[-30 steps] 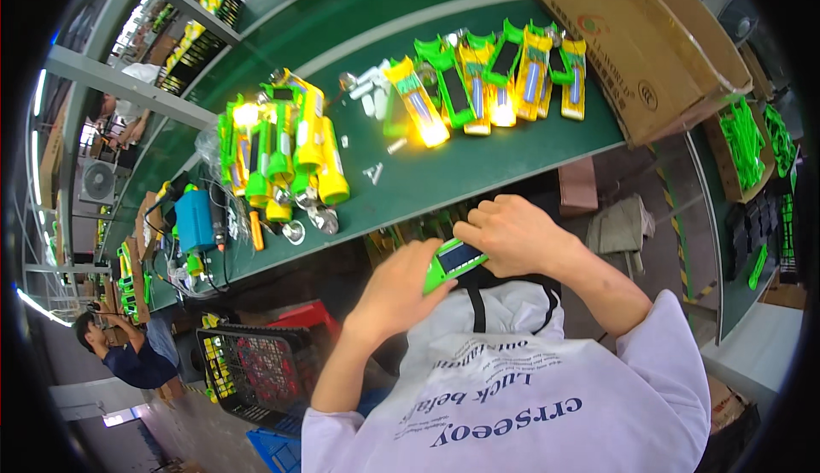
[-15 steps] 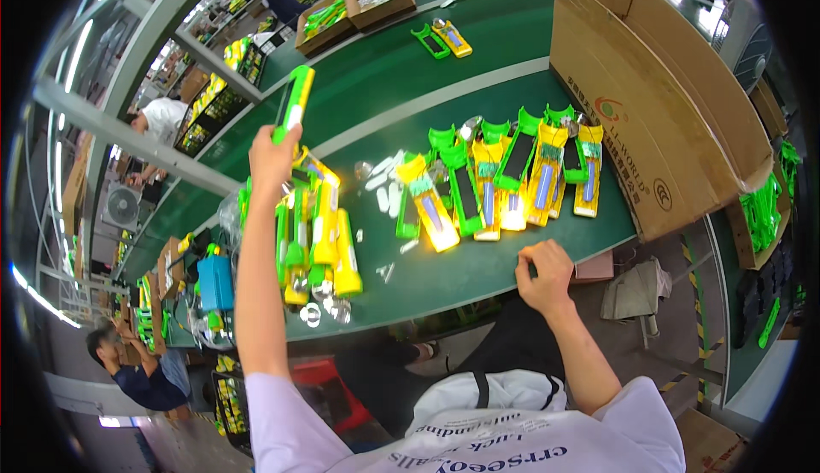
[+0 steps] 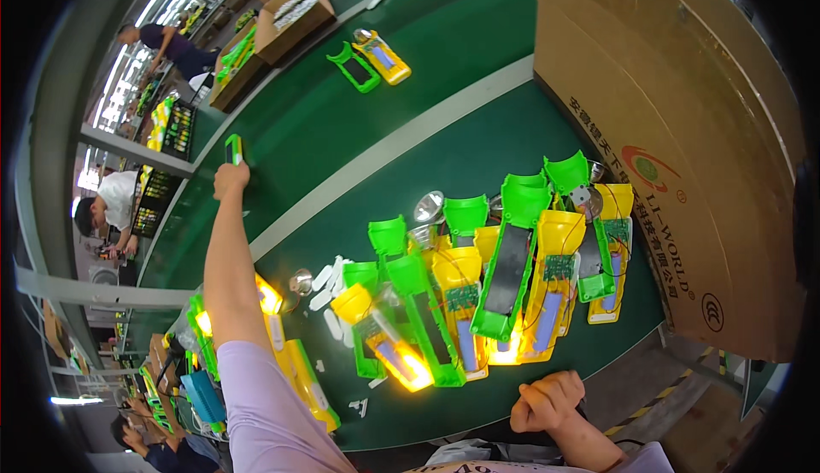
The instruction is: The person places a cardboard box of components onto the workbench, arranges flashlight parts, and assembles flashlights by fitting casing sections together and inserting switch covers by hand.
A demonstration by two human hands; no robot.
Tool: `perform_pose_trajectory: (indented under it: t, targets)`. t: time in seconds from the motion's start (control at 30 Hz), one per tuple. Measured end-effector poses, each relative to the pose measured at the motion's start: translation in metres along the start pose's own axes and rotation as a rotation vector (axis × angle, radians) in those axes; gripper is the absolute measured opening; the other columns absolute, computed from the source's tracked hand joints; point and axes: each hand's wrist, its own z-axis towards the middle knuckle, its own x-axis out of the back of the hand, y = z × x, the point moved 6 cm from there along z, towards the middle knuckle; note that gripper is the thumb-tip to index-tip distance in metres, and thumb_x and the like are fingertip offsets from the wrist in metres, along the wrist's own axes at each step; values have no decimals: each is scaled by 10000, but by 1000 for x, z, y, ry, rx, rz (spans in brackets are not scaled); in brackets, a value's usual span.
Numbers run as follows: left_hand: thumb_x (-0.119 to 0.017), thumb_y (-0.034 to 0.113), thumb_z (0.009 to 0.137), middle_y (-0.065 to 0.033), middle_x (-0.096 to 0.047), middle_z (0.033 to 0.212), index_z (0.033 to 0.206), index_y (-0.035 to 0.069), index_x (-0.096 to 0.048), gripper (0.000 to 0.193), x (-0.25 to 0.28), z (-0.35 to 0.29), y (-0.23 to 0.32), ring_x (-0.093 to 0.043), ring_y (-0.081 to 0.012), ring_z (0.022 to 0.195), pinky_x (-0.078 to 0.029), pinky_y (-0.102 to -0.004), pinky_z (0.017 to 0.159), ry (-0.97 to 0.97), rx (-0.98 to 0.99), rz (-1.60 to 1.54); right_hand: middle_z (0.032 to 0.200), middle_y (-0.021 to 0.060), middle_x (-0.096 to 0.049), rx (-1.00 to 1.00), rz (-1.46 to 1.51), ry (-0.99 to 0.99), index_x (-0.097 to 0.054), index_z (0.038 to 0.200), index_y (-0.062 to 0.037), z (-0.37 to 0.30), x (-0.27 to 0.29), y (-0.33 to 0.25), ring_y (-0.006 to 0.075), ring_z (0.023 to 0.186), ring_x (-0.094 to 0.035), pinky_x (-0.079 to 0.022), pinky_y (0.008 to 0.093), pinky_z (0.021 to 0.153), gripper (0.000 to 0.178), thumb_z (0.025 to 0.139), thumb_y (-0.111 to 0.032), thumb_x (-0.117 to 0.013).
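The left hand (image 3: 231, 179) is stretched out past the pale strip (image 3: 410, 131) toward the left edge of the tabletop (image 3: 457, 161), its fingers closed on the lower end of a slim green casing (image 3: 235, 146). The casing points up and away from the wrist; whether it touches the surface below, I cannot tell. The right hand (image 3: 547, 400) is by the near edge, toward the right corner, with its fingers curled into a loose fist, and the nearest things to it are the opened lamps standing in an overlapping row. That row mixes yellow housings (image 3: 559, 232), which bear circuit boards and bluish cells, with green frames (image 3: 525, 195); a couple of lamps glow at their near ends. A silvery reflector (image 3: 429, 206) shows behind the row, and small white pieces (image 3: 333, 323) are scattered just left of it. A tall cardboard box (image 3: 675, 157) takes up the right edge. More yellow lamps (image 3: 301, 379) are piled at the near left, partly behind the left arm. Beyond the strip, a green frame (image 3: 355, 69) and a yellow housing (image 3: 383, 57) lie side by side. Two co-workers, one in white (image 3: 118, 199) and one in dark clothing (image 3: 162, 41), are off to the left.
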Motion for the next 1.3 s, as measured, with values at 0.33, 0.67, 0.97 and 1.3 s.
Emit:
perform_pose_trajectory:
  t: [0.33, 0.67, 0.97, 1.3]
  targets:
    - [-559, 801, 709, -285, -474, 1381, 1516, 36, -158, 1181, 18, -98, 274, -467, -432, 1286, -372, -551, 1052, -43, -294, -485, 639, -31, -521, 6, 58, 44, -606, 731, -143, 5, 3, 0, 155, 528, -486, -367, 292, 554, 149, 586, -152, -575]
    - [-766, 242, 593, -272, -437, 1351, 1441, 26, -183, 1052, 12, -144, 325, -508, -374, 1222, -461, -439, 1008, -188, -124, -416, 677, 44, -577, 57, 124, 158, -646, 783, -58, 10, 14, 0, 179, 549, -533, -356, 307, 503, 146, 669, -150, -642]
    - [-676, 150, 642, -82, -517, 872, 1038, 4, -576, 434, 9, -121, 246, -543, -185, 692, -472, -360, 617, -688, -101, -1133, 598, -35, -438, 71, 151, 214, -594, 710, -126, -5, 12, -2, 132, 506, -446, -281, 273, 477, 116, 619, -185, -635]
    - [-586, 92, 774, -78, -555, 1089, 1343, 96, -401, 599, 199, -406, 59, -574, -160, 918, -510, -283, 740, -662, -577, -1143, 715, 57, -605, -553, 780, 120, -625, 886, -23, 9, 28, -12, 172, 661, -617, -485, 313, 632, 59, 849, -68, -622]
